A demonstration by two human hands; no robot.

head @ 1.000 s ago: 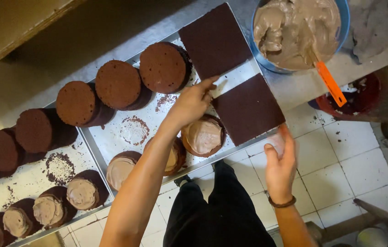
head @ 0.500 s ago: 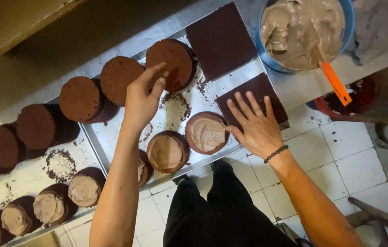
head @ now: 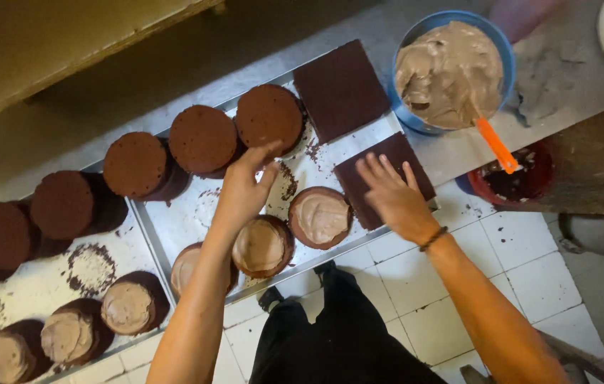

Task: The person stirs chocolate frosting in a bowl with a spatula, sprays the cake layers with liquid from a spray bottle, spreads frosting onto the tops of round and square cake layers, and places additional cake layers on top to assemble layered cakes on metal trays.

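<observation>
White floor tiles are seen below a steel surface (head: 458,160) on which a metal tray (head: 174,235) is set. The left hand (head: 245,188) is stretched, fingers released, toward a plain round cake layer (head: 268,116) at the tray's far edge; nothing is held yet. The right hand (head: 393,195) is laid flat, fingers spread, on a square brown board (head: 416,167) at the tray's right corner. The layer would best be gripped lightly by its rim, lifted level, and centred over a frosted round (head: 320,217) near the tray's front. Rounds at the tray's left are cut off by the frame.
</observation>
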